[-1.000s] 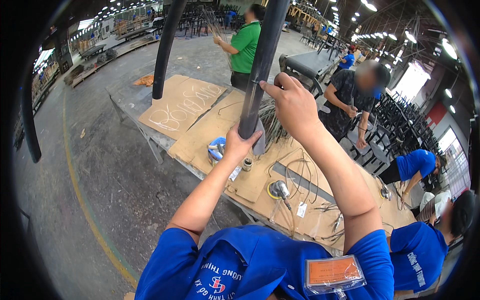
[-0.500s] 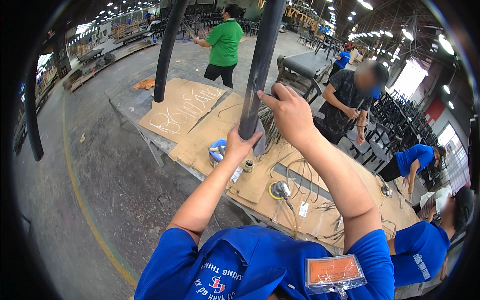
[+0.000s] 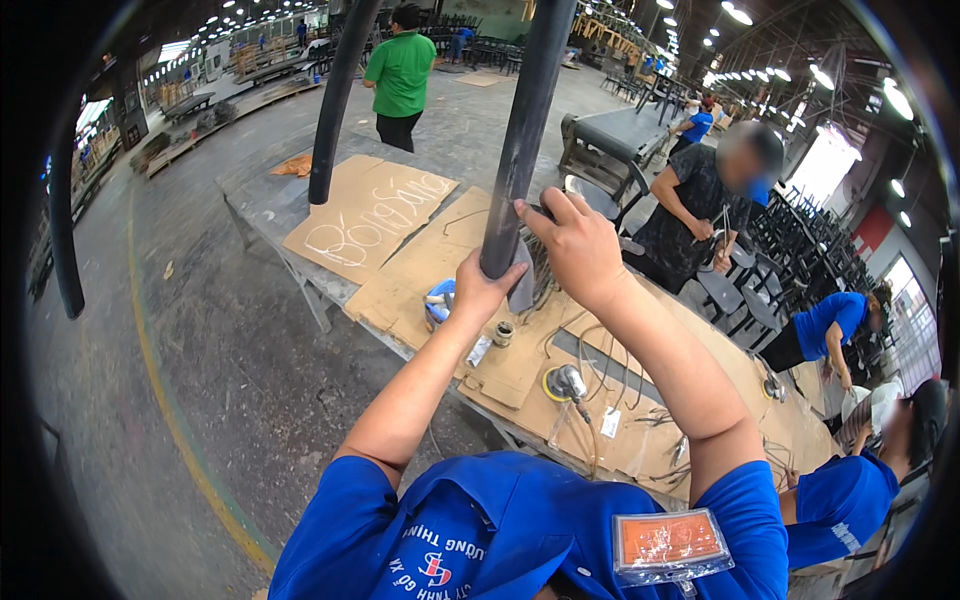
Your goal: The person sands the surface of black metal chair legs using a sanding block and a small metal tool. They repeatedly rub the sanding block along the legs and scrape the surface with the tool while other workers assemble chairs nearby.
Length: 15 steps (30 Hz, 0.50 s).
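Observation:
A dark, round furniture leg (image 3: 523, 130) slants down from the upper edge, its surface scuffed with grey. My left hand (image 3: 480, 285) is closed round the lower end of this leg, thumb to the right. Behind that thumb shows a flat grey piece (image 3: 521, 284), whose kind I cannot make out. Higher up, on the right side of the leg, my right hand (image 3: 580, 245) has its fingers bent and one fingertip against the surface. Something small and dark shows between these fingers, mostly hidden. Another dark leg (image 3: 333, 110) hangs to the left, untouched.
Below lies a table covered with cardboard (image 3: 370, 215), bearing a blue container (image 3: 438, 300), a small jar (image 3: 503, 333), a round sander (image 3: 565, 383) and several thin rods. A person in black (image 3: 690, 190) works across the table; another in blue (image 3: 840, 500) is close at my right.
My right hand has shifted slightly down along the leg; my left keeps its grip. The person in green has moved left and turned away. The view has shifted a little.

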Each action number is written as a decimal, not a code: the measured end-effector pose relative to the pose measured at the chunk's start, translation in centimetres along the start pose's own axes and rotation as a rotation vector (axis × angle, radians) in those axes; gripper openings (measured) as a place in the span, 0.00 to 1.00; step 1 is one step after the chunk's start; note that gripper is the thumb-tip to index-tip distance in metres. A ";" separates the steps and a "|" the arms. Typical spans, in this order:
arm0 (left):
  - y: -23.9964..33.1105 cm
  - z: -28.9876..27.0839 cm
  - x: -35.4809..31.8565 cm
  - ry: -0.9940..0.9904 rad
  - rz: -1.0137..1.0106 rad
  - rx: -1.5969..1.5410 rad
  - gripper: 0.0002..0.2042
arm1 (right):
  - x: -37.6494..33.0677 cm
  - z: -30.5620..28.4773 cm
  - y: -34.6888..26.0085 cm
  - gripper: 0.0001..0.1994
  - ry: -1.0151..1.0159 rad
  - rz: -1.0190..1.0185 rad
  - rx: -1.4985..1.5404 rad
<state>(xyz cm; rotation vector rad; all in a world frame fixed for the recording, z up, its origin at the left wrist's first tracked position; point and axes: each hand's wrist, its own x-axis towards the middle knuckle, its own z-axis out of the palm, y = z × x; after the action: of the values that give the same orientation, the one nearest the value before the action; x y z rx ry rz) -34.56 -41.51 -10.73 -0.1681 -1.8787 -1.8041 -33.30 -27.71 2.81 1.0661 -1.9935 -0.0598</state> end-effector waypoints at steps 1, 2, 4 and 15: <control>0.0 0.0 0.0 0.001 -0.003 -0.002 0.19 | -0.1 0.0 -0.1 0.21 -0.042 0.009 0.004; 0.0 -0.1 0.0 -0.001 -0.003 -0.009 0.19 | -0.2 0.0 -0.2 0.21 -0.045 0.003 0.011; 0.0 -0.1 0.1 -0.007 -0.006 -0.027 0.19 | -0.1 -0.2 -0.3 0.21 -0.047 -0.016 0.030; -0.1 -0.1 0.8 0.010 0.003 0.009 0.18 | 5.3 -1.8 3.0 0.19 0.000 0.048 0.027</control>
<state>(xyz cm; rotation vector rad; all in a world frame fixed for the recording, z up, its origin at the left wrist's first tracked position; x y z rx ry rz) -35.21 -41.83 -10.47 -0.1581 -1.8791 -1.7911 -35.44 -28.91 8.68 1.0352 -2.0236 -0.0073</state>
